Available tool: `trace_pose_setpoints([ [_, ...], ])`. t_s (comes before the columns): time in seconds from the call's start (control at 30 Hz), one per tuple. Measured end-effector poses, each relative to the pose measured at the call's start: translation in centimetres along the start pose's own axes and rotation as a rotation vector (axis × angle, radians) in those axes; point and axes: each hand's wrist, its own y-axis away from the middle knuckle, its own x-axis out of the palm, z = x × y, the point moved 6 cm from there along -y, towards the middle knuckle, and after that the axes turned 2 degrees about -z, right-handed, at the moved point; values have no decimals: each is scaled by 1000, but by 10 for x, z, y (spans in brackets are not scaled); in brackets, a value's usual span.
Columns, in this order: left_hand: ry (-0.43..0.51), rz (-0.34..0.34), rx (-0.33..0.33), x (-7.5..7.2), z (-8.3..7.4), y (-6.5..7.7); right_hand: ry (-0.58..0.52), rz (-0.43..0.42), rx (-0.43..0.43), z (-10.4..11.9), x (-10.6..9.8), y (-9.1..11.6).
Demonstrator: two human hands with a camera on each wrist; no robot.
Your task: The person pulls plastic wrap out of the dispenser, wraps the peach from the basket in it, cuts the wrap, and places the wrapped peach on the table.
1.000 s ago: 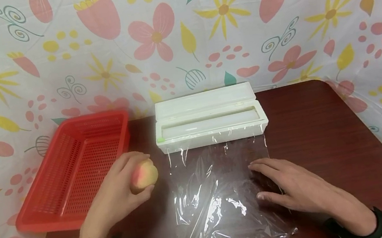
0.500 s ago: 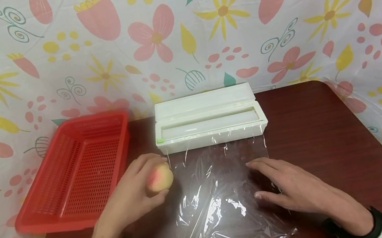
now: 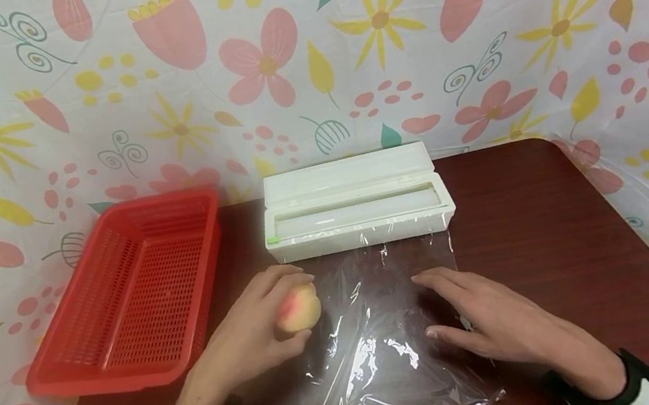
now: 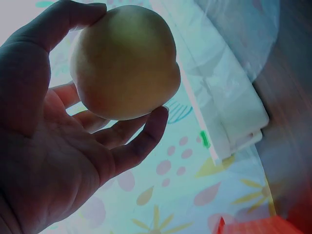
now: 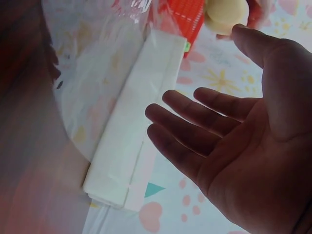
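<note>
Clear film (image 3: pixel 378 352) lies lower centre, where I judge positioning in hand: left hand (image 3: pixel 247 340) pinching the peach (image 3: pixel 303 309), right hand (image 3: pixel 499 316) spread, next move requiring centred lowering.

Behind a dark red-brown table (image 3: pixel 515 216) hangs a white cloth (image 3: pixel 434 91) printed with pink and yellow flowers.

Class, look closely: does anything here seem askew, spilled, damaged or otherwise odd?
Mildly odd: the clear film lies wrinkled on the table, its near edge crumpled rather than straight. The white box stands open, hardly odd with film drawn out. The peach in the left hand shows no damage, and I see nothing spilled.
</note>
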Motion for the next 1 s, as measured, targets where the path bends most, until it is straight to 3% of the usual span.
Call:
trace_pose_setpoints([
  [0.5,11,64,51,22,-20,-10,-11,-11,-25,6,1,-4],
  [1.0,31,78,107,30,-35,-17,-47,-19,-58,19,1,-14],
])
